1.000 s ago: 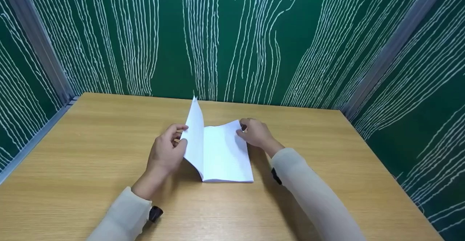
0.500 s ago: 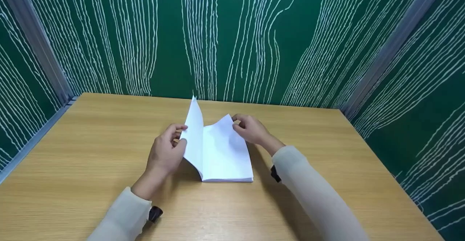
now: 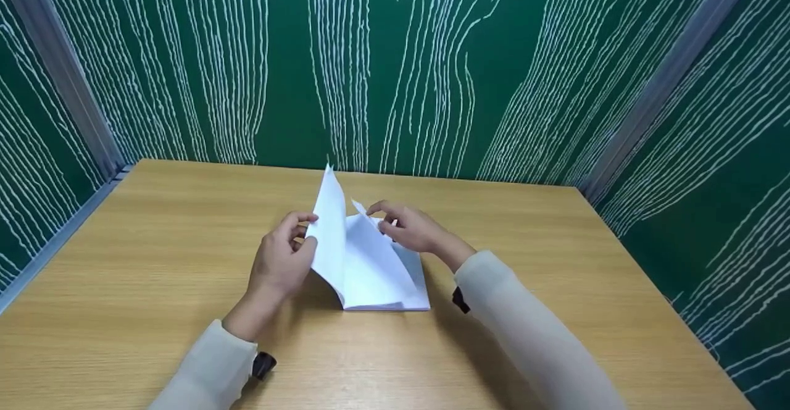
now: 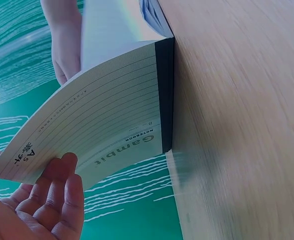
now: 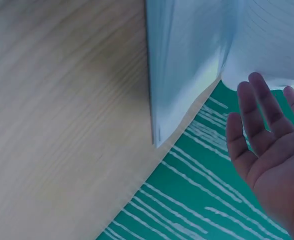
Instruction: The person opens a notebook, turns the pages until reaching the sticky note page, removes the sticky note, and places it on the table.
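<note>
A notebook lies open on the table in the head view, its front cover and some leaves raised on the left. My left hand holds that raised part between thumb and fingers. In the left wrist view the pale, lined outer cover carries the print "Gambit" beside a black spine. My right hand pinches a page near its far outer corner, lifted and curling over to the left. In the right wrist view the other fingers stand loosely extended, away from the paper.
The wooden table reaches out on both sides of the notebook. Green panels with white wavy lines rise behind it and at the sides, joined by grey posts. Each sleeve cuff has a dark wrist device at it.
My right hand has moved left, lifting the page from the right stack and folding it toward the raised cover. The left hand holds its place.
</note>
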The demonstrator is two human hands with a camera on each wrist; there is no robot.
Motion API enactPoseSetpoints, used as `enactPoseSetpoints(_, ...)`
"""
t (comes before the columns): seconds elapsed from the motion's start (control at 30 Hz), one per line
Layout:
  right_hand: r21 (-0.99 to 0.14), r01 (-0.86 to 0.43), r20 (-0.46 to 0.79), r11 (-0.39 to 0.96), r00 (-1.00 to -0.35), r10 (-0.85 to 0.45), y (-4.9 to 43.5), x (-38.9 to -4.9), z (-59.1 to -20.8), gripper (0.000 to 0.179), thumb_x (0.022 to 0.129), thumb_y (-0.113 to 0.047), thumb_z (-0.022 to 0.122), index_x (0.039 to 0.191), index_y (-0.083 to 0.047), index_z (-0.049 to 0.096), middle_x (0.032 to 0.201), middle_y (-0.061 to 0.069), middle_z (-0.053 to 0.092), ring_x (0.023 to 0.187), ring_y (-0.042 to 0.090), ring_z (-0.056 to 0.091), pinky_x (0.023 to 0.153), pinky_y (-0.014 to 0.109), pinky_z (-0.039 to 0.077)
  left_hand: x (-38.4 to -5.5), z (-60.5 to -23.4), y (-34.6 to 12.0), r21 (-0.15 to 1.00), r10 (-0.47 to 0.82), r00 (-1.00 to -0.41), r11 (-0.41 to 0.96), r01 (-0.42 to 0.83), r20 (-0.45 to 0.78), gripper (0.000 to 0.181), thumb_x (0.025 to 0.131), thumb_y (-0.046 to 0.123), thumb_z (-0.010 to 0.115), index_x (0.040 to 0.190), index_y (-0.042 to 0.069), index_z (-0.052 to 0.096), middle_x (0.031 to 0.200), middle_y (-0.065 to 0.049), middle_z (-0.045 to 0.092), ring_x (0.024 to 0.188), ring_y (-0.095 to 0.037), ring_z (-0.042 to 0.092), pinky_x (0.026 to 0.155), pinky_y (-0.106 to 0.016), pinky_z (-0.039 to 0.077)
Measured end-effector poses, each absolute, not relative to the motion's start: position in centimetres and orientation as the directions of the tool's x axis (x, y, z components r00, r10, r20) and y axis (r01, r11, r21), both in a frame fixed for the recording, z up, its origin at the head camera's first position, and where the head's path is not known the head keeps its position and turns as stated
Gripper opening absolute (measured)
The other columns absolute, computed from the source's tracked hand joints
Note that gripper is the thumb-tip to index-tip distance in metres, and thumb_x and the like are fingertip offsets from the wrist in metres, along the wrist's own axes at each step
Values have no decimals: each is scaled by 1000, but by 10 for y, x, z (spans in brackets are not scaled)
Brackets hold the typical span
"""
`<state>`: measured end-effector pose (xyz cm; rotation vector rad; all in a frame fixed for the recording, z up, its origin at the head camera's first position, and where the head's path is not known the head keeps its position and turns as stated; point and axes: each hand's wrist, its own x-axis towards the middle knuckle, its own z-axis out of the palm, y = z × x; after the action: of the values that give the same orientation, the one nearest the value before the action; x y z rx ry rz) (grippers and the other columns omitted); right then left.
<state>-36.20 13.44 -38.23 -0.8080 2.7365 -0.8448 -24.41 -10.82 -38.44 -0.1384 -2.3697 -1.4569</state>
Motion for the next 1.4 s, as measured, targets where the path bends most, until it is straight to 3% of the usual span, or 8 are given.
enactPoseSetpoints(0.23,-462,-543,-76,701,-763,-641,118,-352,-382,43,97,-38,56,139,-37,46,116,-2,58,95,19,56,82,37,49,-244,-383,-108,845,-105,-933,469,258,343,31,92,16,54,123,15,61,102,-5,66,79,-21,56,71,-34,47)
enactPoseSetpoints(0.4,-430,-577,-96,694,-736,-671,106,-344,-382,48,97,-40,56,142,-38,43,118,-1,58,94,18,58,82,36,49,-244,-384,-106,847,-100,-935,465,257,339,30,93,17,54,122,16,60,102,-5,67,80,-21,58,73,-33,48)
enactPoseSetpoints(0.6,-432,-567,-103,702,-742,-663,99,-339,-381,50,96,-42,55,144,-42,39,117,-1,60,92,17,59,80,36,50,-242,-384,-106,851,-102,-940,464,245,326,30,94,25,60,123,17,59,105,-5,66,81,-20,60,72,-31,52)
enactPoseSetpoints(1.07,-489,-518,-105,702,-764,-637,94,-337,-383,62,94,-47,56,147,-51,25,124,3,61,99,18,62,83,40,51,-239,-382,-105,843,-101,-943,487,230,316,45,83,33,73,124,21,58,106,-1,65,77,-20,61,68,-29,56)
enactPoseSetpoints(1.23,-490,-533,-98,690,-753,-651,94,-336,-384,66,94,-47,57,149,-52,21,127,5,60,98,19,62,84,40,51,-240,-383,-105,830,-91,-938,499,247,334,48,80,26,76,124,20,57,106,-1,65,77,-19,63,68,-30,56)
enactPoseSetpoints(1.4,-468,-570,-66,675,-739,-670,98,-339,-386,67,95,-39,58,151,-46,22,125,4,61,90,17,62,81,36,51,-240,-384,-105,819,-87,-936,516,251,342,45,81,16,71,124,16,56,108,-5,67,77,-21,61,71,-33,55)
